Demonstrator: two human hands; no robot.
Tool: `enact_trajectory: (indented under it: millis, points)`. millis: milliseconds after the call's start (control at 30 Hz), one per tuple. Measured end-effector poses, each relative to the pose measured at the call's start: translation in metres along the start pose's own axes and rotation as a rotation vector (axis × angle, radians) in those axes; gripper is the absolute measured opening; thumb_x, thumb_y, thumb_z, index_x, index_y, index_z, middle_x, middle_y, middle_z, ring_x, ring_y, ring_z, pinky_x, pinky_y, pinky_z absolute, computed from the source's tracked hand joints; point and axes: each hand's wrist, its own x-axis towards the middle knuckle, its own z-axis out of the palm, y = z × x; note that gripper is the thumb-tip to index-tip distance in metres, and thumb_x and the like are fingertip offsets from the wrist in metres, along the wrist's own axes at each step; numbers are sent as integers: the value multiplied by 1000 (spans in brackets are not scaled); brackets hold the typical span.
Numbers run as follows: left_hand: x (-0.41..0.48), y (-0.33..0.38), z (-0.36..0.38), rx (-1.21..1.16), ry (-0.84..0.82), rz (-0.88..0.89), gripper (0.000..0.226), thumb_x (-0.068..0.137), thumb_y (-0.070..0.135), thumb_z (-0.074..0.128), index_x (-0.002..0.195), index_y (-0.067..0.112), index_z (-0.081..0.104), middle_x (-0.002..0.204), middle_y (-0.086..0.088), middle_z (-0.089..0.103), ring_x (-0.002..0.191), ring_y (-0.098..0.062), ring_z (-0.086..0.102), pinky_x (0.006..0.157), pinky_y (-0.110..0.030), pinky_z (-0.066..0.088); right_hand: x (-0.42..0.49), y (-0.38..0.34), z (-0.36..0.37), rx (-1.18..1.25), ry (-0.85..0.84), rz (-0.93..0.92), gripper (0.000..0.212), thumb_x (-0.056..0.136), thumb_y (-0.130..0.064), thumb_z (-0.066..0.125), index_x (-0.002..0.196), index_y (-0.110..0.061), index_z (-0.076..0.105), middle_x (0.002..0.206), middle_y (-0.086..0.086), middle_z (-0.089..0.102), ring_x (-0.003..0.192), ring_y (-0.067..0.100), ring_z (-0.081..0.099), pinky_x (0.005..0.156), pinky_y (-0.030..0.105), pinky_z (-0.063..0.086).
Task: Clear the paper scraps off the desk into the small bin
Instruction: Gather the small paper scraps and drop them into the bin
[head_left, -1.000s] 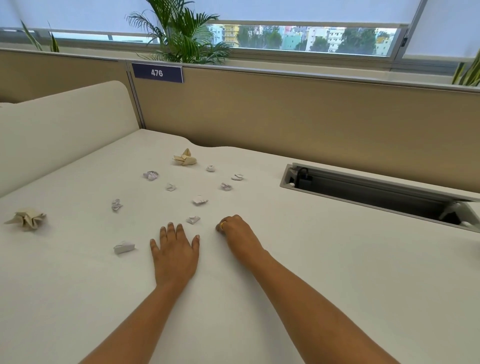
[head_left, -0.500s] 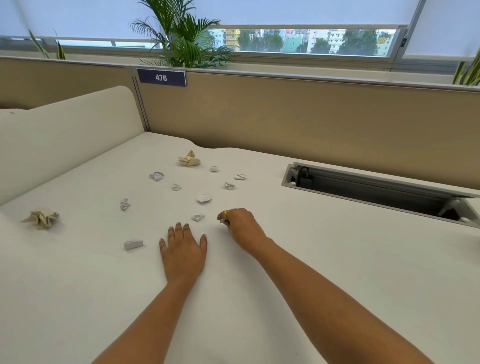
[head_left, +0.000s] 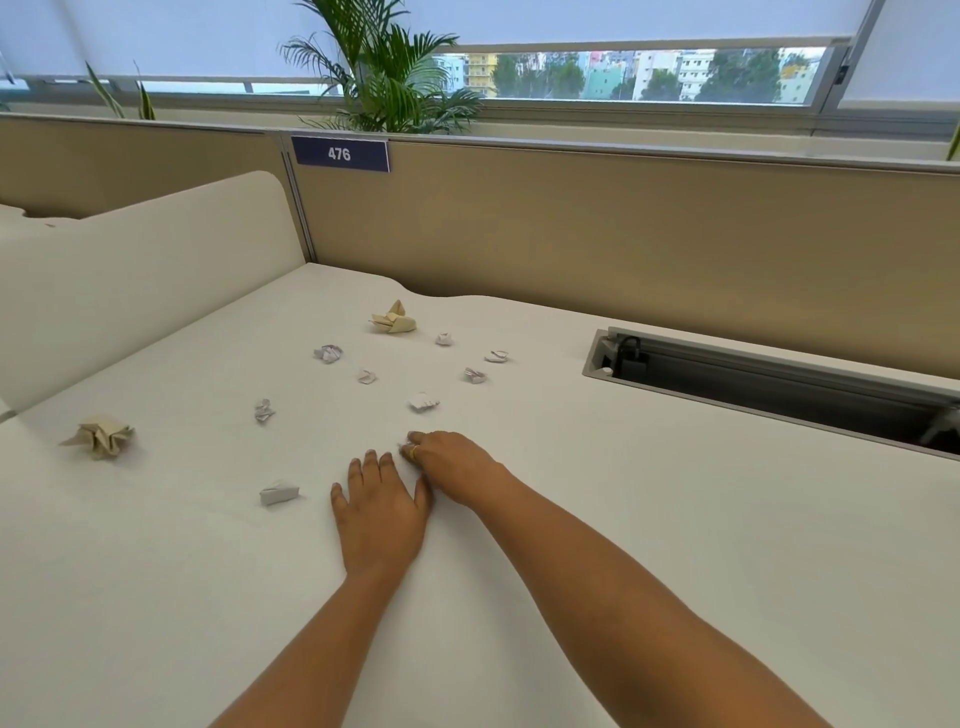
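Note:
Several small white crumpled paper scraps lie on the white desk (head_left: 649, 519), among them one (head_left: 279, 492) just left of my left hand, one (head_left: 265, 410) farther left and one (head_left: 423, 401) beyond my right hand. My left hand (head_left: 382, 512) rests flat on the desk, fingers apart, holding nothing. Touching its thumb side, my right hand (head_left: 452, 462) has its fingers curled over a small white scrap (head_left: 402, 447), of which only a sliver shows at the fingertips. No bin is in view.
Two larger beige folded papers lie on the desk, one (head_left: 393, 319) at the back and one (head_left: 101, 435) at the far left. An open cable tray (head_left: 779, 384) is sunk into the desk on the right. A tan partition (head_left: 623, 234) and a white side divider (head_left: 130, 270) bound the desk.
My right hand slid left and closed over the scrap that lay ahead of my left hand. My left hand stayed flat on the desk. The camera shifted a little.

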Motion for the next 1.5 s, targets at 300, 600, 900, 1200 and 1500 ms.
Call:
enact_trajectory:
  millis: [300,600,900,1200,1500]
  points:
    - [-1,7,-3,8,-66,13,60,94,47,32,141,9,27,154,-10,24,144,-25,18,115,-51,16,-48,33,2,87,64,209,32,82,13,44,60,-8,32,65,8,34,76,21,38,52,28,22]
    - [-24,87,11,-98,-149,266,59,95,48,29,143,15,24,156,-5,18,145,-20,12,117,-49,10,-160,121,-11,381,179,676,28,90,-1,46,113,3,61,119,18,61,111,29,56,96,32,43]
    - [-48,175,27,-128,-258,493,58,95,50,26,144,19,21,157,-1,14,146,-18,10,117,-50,9,-288,206,-36,381,558,1072,26,95,-3,42,109,5,62,112,23,63,107,37,58,91,38,46]
    - [-54,185,34,-123,-229,522,56,94,51,26,144,25,21,156,4,17,145,-15,11,118,-49,10,-384,279,-69,253,925,1429,25,85,9,40,95,13,63,96,27,61,99,41,57,67,32,37]
    - [-55,186,33,-137,-220,510,54,94,49,30,142,24,25,155,4,22,144,-15,14,117,-49,12,-401,309,-69,157,644,1573,20,86,12,47,98,12,62,107,31,62,102,40,60,83,40,49]
